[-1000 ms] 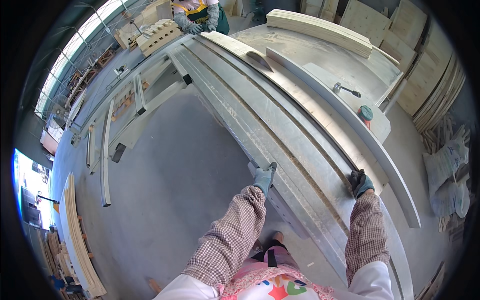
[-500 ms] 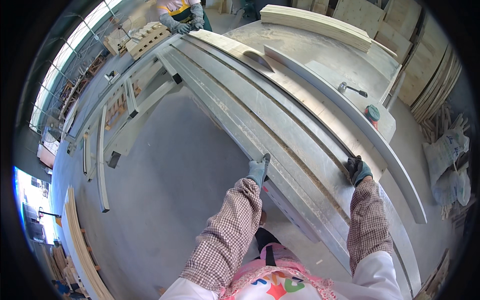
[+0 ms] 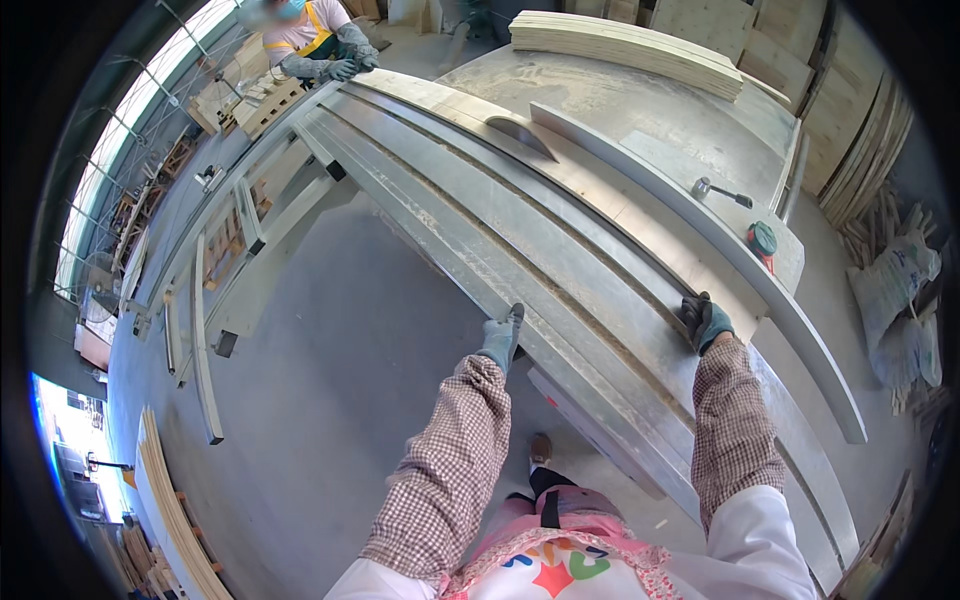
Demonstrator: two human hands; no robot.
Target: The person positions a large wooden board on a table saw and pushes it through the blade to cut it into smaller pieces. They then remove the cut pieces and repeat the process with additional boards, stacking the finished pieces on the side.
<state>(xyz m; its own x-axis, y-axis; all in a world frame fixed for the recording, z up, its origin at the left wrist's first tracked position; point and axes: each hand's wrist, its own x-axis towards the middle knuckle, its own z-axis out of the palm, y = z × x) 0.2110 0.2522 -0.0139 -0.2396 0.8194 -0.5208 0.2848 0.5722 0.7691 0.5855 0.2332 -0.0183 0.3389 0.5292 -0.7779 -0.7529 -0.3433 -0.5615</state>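
Note:
My left hand (image 3: 502,338), in a grey-blue work glove, is closed round the near edge of a long metal sliding saw table (image 3: 560,240). My right hand (image 3: 707,322), gloved too, has its fingers bent and pressed against the near end of a long, pale wooden board (image 3: 640,215). That board lies lengthwise on the table, between the grooved metal bed and a straight metal fence (image 3: 700,245). Partway along it a round saw blade (image 3: 521,138) stands up through the surface. At the far end a co-worker's gloved hands (image 3: 355,65) are close to the board's tip.
Stacked pale boards (image 3: 625,50) lie on the far table. A socket wrench (image 3: 722,192) and a green and red tape measure (image 3: 762,243) sit beyond the fence. A metal outrigger frame (image 3: 255,215) extends at left. Boards (image 3: 175,510) lean at lower left; white sacks (image 3: 895,300) stand at right.
Both my hands have shifted slightly forward, the right one together with the board toward the blade. The co-worker has moved back and left, and more of that person shows. My view has tilted a little.

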